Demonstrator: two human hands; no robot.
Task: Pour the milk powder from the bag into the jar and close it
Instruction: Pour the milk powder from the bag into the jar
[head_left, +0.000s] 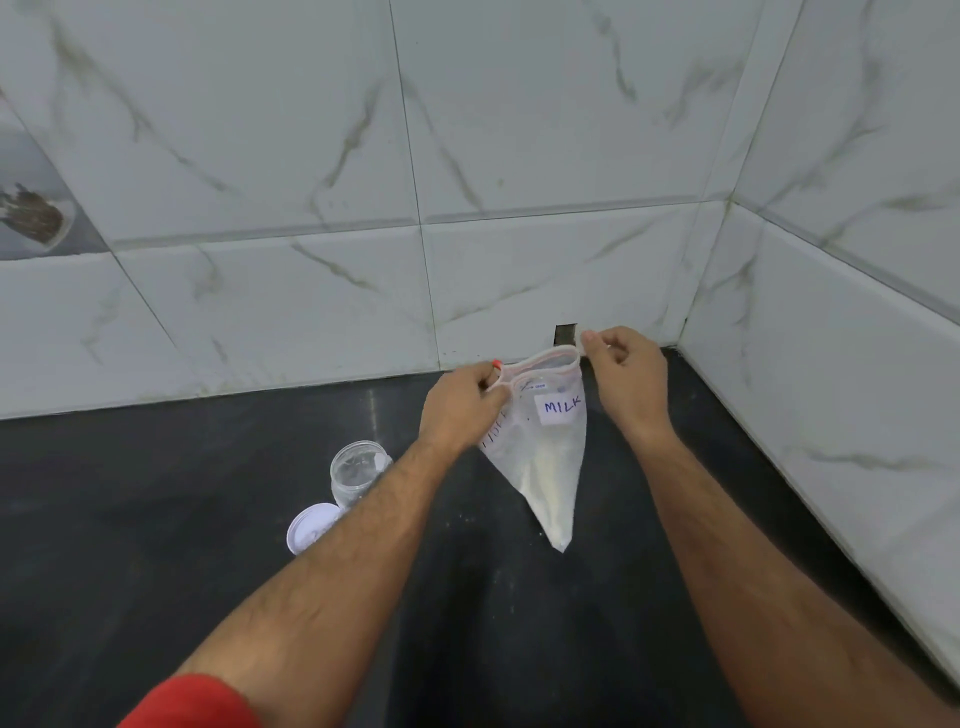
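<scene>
left hand (464, 402) pinching bag (545, 457) rim | right hand (626, 382) pinching opposite rim, mouth gaping | jar (357, 479) standing uncapped on counter (156, 519) | lid (311, 526) lying beside jar

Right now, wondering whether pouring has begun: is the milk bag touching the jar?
Apart. The head view shows the bag held up by both hands, with dark counter and the left forearm between it and the open jar.

Soft, even light is filling the scene; a faint sheen is showing on the dark countertop (156, 519), and wide-angle distortion is bending the wall tiles (260, 130).
</scene>
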